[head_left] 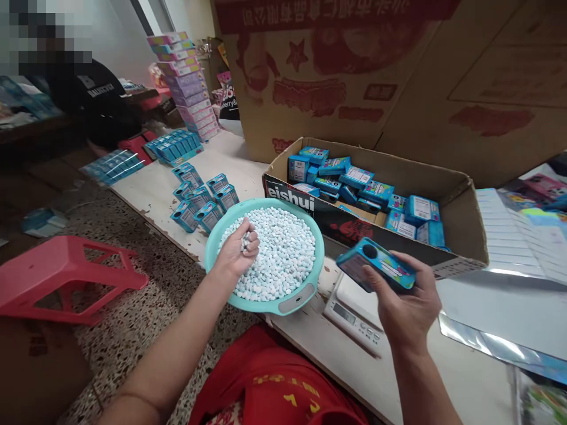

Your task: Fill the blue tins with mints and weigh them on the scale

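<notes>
Your left forearm ran diagonally from the bottom edge, leftward of your body, up to the basin. There your left hand was curled over the near-left part of the basin, fingers folded toward the palm and thumb laid along them, closed around a few pale pellets that showed between the fingers. Whether its underside touched the heap, you could not have told from this view.

Your right forearm rose from the lower right edge, and your right hand gripped a blue box, thumb on the near side and fingers around the far right end. The box was tilted, its dark round spot toward the left, and it sat above the white scale, right of the basin and just in front of the open carton.

The rest of the pellets filled the basin between your hands, nearer the left one. More blue boxes lay jumbled inside the carton, beyond your right hand.
</notes>
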Motion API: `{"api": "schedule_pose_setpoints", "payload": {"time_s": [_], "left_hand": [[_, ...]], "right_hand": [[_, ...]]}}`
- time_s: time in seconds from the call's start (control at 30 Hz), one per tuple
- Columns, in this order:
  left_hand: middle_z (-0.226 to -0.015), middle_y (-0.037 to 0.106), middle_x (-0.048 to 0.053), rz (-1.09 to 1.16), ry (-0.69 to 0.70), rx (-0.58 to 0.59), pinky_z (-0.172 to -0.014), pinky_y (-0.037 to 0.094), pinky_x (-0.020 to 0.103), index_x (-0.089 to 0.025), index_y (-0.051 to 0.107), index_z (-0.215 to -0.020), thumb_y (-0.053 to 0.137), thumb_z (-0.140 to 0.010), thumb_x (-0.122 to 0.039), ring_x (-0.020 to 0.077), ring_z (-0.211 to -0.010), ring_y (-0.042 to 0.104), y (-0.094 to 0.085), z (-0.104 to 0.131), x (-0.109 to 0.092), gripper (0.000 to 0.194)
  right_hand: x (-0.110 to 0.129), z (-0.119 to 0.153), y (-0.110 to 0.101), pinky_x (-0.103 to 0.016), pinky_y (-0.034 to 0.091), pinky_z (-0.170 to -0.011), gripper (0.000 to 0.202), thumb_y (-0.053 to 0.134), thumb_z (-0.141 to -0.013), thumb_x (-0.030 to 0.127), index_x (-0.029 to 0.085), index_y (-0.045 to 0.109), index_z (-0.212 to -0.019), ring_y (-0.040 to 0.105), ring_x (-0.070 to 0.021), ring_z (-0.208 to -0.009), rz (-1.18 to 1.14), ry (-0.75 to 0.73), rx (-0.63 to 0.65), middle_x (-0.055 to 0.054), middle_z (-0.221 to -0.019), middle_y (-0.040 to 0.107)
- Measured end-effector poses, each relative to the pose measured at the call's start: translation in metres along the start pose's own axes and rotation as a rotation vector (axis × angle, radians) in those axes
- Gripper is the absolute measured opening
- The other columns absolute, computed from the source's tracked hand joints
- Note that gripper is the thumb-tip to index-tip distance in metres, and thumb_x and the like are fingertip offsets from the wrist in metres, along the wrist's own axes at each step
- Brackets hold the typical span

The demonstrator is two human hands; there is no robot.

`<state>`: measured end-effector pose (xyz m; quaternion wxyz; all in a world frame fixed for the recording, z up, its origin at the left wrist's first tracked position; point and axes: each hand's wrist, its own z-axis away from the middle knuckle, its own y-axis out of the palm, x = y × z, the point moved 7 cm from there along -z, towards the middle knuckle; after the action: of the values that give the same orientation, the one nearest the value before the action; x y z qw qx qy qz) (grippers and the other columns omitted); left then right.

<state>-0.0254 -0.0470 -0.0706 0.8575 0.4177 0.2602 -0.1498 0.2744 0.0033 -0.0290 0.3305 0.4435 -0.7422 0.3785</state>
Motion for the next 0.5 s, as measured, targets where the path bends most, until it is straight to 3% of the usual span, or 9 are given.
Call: {"api": "schedule_pose_setpoints", "payload": {"time_s": [0.13,0.23,0.4,0.5], "left_hand": [[-0.043,0.032,-0.01,-0.051,0.179,0.154,-0.031,0.015,0.015,-0.016,0.05,-0.068,0.069,-0.081,-0.041,0.0019,-0.032,0.026,0.049,0.015,-0.01,0.033],[-0.042,0.032,-0.009,-0.112,0.408,0.204,-0.035,0.02,0.018,-0.016,0.052,-0.066,0.074,-0.075,-0.044,0.0028,-0.034,0.029,0.073,0.025,-0.019,0.036],[-0.053,0.051,-0.004,-0.258,0.599,0.096,-0.044,0.031,0.02,-0.017,0.052,-0.067,0.076,-0.07,-0.043,0.0064,-0.048,0.048,0.071,0.025,-0.02,0.036],[-0.054,0.049,-0.005,-0.267,0.62,0.108,-0.047,0.035,0.02,-0.018,0.051,-0.068,0.076,-0.07,-0.04,0.0065,-0.049,0.048,0.068,0.024,-0.019,0.033]], "right_hand": [[0.054,0.003,0.06,-0.032,0.052,-0.072,0.038,0.073,-0.075,0.046,0.023,0.063,-0.104,0.064,-0.0194,-0.08,-0.087,-0.179,0.332,-0.004,-0.094,0.067],[0.074,0.016,0.096,-0.032,0.052,-0.073,0.032,0.067,-0.081,0.043,0.022,0.06,-0.104,0.066,-0.0201,-0.083,-0.092,-0.282,0.486,-0.004,-0.093,0.069],[0.077,0.03,0.115,-0.032,0.051,-0.075,0.029,0.064,-0.083,0.039,0.022,0.059,-0.105,0.067,-0.0221,-0.088,-0.062,-0.311,0.522,-0.006,-0.099,0.07],[0.077,0.033,0.116,-0.032,0.051,-0.075,0.029,0.065,-0.082,0.038,0.021,0.059,-0.105,0.067,-0.0222,-0.088,-0.058,-0.304,0.544,-0.006,-0.098,0.069]]}}
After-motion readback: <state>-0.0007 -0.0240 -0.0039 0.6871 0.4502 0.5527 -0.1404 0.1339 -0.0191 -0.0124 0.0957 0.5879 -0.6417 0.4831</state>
